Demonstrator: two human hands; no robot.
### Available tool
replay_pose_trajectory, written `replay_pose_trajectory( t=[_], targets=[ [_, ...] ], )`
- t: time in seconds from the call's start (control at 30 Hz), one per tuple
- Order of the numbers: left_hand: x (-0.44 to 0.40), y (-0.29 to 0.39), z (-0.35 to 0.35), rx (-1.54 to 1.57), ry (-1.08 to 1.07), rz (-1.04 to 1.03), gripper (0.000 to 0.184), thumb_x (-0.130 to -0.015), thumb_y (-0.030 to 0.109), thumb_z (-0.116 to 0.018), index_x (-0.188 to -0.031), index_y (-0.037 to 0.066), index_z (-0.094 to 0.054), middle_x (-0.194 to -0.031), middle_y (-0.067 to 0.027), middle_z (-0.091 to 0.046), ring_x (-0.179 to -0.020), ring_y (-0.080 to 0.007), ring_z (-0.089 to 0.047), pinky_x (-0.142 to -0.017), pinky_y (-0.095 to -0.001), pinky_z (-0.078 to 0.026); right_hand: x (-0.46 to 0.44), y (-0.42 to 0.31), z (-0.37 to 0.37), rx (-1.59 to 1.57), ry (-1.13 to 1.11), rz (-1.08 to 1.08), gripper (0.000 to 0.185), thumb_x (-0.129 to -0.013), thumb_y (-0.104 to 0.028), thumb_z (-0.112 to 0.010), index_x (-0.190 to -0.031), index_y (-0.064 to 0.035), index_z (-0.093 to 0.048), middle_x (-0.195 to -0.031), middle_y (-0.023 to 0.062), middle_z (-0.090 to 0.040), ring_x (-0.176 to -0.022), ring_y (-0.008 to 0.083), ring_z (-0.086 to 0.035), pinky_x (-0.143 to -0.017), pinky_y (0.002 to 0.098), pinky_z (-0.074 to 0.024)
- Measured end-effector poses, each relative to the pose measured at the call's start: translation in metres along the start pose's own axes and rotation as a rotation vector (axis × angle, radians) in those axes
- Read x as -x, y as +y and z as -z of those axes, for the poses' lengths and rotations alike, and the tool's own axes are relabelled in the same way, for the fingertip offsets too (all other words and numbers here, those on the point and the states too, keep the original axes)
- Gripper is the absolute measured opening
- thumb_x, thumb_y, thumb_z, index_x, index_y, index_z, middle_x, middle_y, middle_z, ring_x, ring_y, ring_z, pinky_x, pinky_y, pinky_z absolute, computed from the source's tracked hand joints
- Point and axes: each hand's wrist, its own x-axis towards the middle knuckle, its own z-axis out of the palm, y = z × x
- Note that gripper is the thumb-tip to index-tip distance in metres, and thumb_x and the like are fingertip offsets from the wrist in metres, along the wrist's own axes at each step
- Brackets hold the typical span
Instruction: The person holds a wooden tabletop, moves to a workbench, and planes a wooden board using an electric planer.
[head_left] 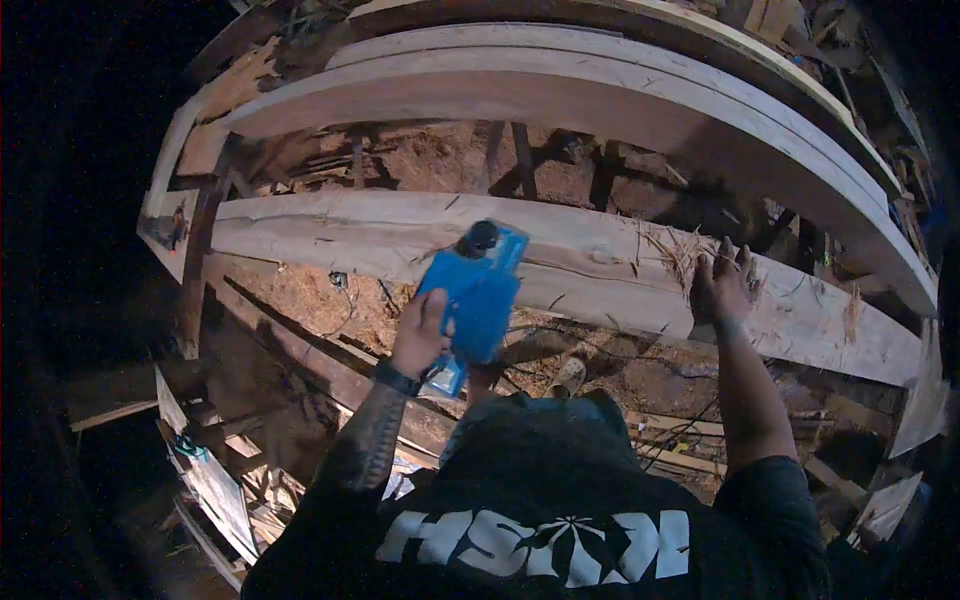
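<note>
My left hand (421,335) is wrapped round the side of a blue electric hand planer (473,295) with a black knob at its far end. The planer is tilted over the near edge of a long pale plank (390,222); I cannot tell whether it touches the wood. My right hand (722,283) rests on the right part of this plank, fingers spread, beside a clump of wood shavings (680,252). Nothing shows in its grasp, though its palm is hidden.
Thick boards (560,85) lie stacked beyond the plank. A dark upright post (198,260) stands at its left end. Below, shavings cover the ground (310,300), where a cord (345,305) runs near my feet. Scrap wood (215,490) lies at lower left.
</note>
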Motion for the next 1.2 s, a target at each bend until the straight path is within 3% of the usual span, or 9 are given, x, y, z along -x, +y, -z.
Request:
replay_pose_trajectory(
  t=[0.2,0.3,0.43,0.53,0.63,0.9,1.03,1.13,1.2],
  targets=[
    [-0.042,0.015,-0.005,0.034,0.078,-0.134,0.056,-0.11,0.058,-0.05,-0.1,0.004,-0.063,-0.065,-0.0012,-0.055,-0.05,-0.0107,-0.051,-0.047,-0.0287,-0.043,0.0,-0.007,0.0,-0.029,0.014,-0.015,0.077,-0.099,-0.073,-0.052,-0.165,-0.036,-0.039,-0.173,0.012,-0.032,-0.161,0.0367,-0.026,-0.125,0.0687,-0.0152],
    [-0.049,0.041,-0.014,0.05,0.116,-0.067,0.057,-0.109,0.058,-0.05,-0.099,0.004,-0.063,-0.065,-0.0021,-0.056,-0.049,-0.0114,-0.051,-0.046,-0.0292,-0.043,0.003,-0.01,0.008,-0.046,-0.008,-0.037,0.077,-0.099,-0.071,-0.053,-0.165,-0.0341,-0.039,-0.173,0.0127,-0.032,-0.161,0.0358,-0.026,-0.125,0.068,-0.0148],
    [-0.038,0.018,0.016,0.043,0.077,-0.127,0.059,-0.109,0.06,-0.05,-0.099,0.003,-0.063,-0.067,-0.0024,-0.058,-0.051,-0.0112,-0.052,-0.046,-0.0299,-0.044,-0.006,0.002,-0.01,-0.015,-0.017,0.001,0.073,-0.099,-0.066,-0.055,-0.164,-0.0361,-0.039,-0.174,0.0114,-0.03,-0.161,0.0343,-0.025,-0.126,0.0662,-0.0121],
    [-0.014,0.005,0.052,0.049,0.166,-0.014,0.06,-0.109,0.061,-0.049,-0.1,0.003,-0.064,-0.066,-0.0016,-0.057,-0.051,-0.0105,-0.052,-0.046,-0.0297,-0.044,-0.003,0.008,-0.015,-0.045,0.04,0.025,0.072,-0.1,-0.065,-0.055,-0.164,-0.0365,-0.039,-0.174,0.0108,-0.03,-0.161,0.0342,-0.024,-0.125,0.0661,-0.0142],
    [-0.022,-0.016,0.081,0.039,0.212,-0.022,0.062,-0.108,0.063,-0.048,-0.1,0.004,-0.064,-0.066,-0.0014,-0.057,-0.052,-0.0104,-0.052,-0.046,-0.0296,-0.044,0.001,-0.002,0.001,-0.065,0.017,0.012,0.071,-0.1,-0.065,-0.055,-0.163,-0.0359,-0.042,-0.173,0.0103,-0.032,-0.159,0.0356,-0.03,-0.124,0.0671,-0.0176],
    [-0.097,0.035,0.078,0.029,0.219,-0.065,0.063,-0.106,0.067,-0.049,-0.092,0.007,-0.061,-0.064,-0.0005,-0.054,-0.05,-0.0123,-0.052,-0.045,-0.0323,-0.043,0.001,0.0,-0.003,-0.05,0.02,0.028,0.073,-0.101,-0.068,-0.044,-0.166,-0.0341,-0.036,-0.173,0.0153,-0.028,-0.16,0.0377,-0.024,-0.125,0.0652,-0.0133],
    [-0.072,0.01,0.083,0.076,0.218,-0.105,0.064,-0.107,0.067,-0.047,-0.095,0.006,-0.062,-0.063,-0.0008,-0.055,-0.049,-0.0128,-0.051,-0.045,-0.0321,-0.044,0.003,-0.014,0.017,-0.016,-0.041,-0.022,0.074,-0.101,-0.067,-0.046,-0.165,-0.0313,-0.038,-0.173,0.0165,-0.029,-0.159,0.0381,-0.026,-0.126,0.0634,-0.0135],
    [-0.039,0.0,0.1,0.071,0.195,-0.013,0.064,-0.108,0.066,-0.044,-0.098,0.005,-0.064,-0.063,-0.0007,-0.055,-0.048,-0.0123,-0.051,-0.044,-0.0304,-0.043,-0.002,0.006,-0.01,-0.064,0.032,0.032,0.072,-0.101,-0.064,-0.049,-0.164,-0.031,-0.04,-0.172,0.0161,-0.031,-0.158,0.0384,-0.03,-0.126,0.062,-0.014],
    [-0.036,-0.015,0.111,0.02,0.219,-0.009,0.064,-0.109,0.065,-0.044,-0.099,0.005,-0.064,-0.063,-0.0006,-0.055,-0.048,-0.0118,-0.05,-0.043,-0.0295,-0.043,-0.001,0.007,-0.012,-0.04,0.046,0.032,0.07,-0.101,-0.064,-0.053,-0.163,-0.0353,-0.04,-0.173,0.0141,-0.029,-0.159,0.0372,-0.028,-0.125,0.0658,-0.0156]
  ],
)
